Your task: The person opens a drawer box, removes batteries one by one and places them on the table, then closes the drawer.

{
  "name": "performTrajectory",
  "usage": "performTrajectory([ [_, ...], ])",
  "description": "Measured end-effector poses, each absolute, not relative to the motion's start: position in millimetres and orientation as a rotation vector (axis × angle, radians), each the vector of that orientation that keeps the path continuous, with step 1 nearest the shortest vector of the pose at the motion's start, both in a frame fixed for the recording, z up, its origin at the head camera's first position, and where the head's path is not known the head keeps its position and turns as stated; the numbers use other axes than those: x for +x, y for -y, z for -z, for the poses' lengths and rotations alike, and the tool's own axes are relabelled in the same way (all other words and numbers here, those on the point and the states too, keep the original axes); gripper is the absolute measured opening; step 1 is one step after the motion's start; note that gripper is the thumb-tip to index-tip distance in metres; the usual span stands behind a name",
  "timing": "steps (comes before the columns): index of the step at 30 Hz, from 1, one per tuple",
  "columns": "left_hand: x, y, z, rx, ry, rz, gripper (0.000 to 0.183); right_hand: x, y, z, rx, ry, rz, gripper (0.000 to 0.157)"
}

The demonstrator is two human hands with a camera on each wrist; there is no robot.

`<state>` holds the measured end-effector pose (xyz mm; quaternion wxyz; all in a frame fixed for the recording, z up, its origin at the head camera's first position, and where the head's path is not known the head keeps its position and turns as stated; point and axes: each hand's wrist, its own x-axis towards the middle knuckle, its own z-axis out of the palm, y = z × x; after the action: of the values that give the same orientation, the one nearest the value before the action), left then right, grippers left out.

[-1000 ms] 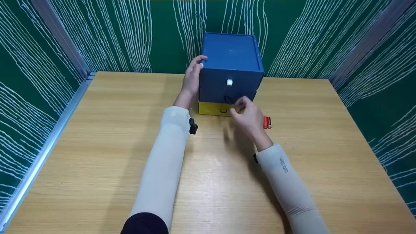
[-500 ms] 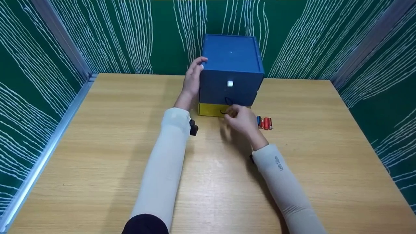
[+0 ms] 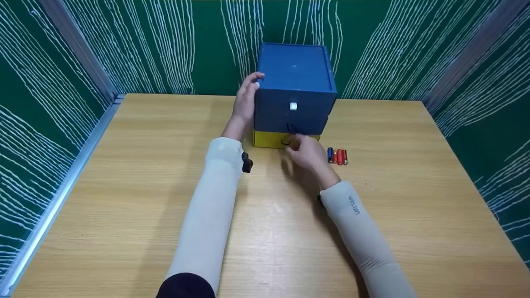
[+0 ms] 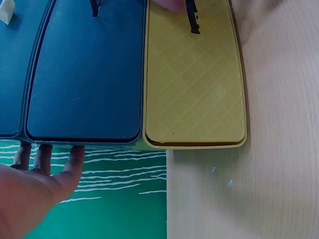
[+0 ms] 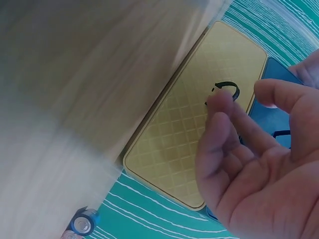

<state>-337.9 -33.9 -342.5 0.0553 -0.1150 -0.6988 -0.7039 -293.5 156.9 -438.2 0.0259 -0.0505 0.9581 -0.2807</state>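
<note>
A stacked drawer unit (image 3: 295, 66) stands at the back of the table, dark blue above with a yellow bottom drawer (image 3: 267, 140). My left hand (image 3: 244, 101) rests on its left side; in the left wrist view, the extended fingers (image 4: 75, 164) lie along the side of the blue section. The curled fingers of my right hand (image 3: 308, 153) are at the yellow drawer's front. Seen from the right wrist, one fingertip hooks at the black loop handle (image 5: 236, 91), covering part of it, and the thumb is held apart. The yellow drawer sits flush in the unit.
Several red and blue batteries (image 3: 339, 157) stand on the wooden table (image 3: 265, 231) to the right of my right hand. The upper blue drawer has a white knob (image 3: 293, 106); below it is another black loop handle (image 4: 94, 7). A green wall (image 3: 211, 45) with white lines is behind.
My right hand has moved down and left from near the blue drawer's handle to the yellow drawer's handle, uncovering more batteries. My left hand stays on the unit's side.
</note>
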Motion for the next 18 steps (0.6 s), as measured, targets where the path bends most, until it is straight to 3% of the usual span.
performTrajectory([
  [18,-345.5,33.2,348.7,-0.305,2.090,2.208,0.030,-297.1,-156.8,444.1,-0.300,-2.940,0.858,0.028],
])
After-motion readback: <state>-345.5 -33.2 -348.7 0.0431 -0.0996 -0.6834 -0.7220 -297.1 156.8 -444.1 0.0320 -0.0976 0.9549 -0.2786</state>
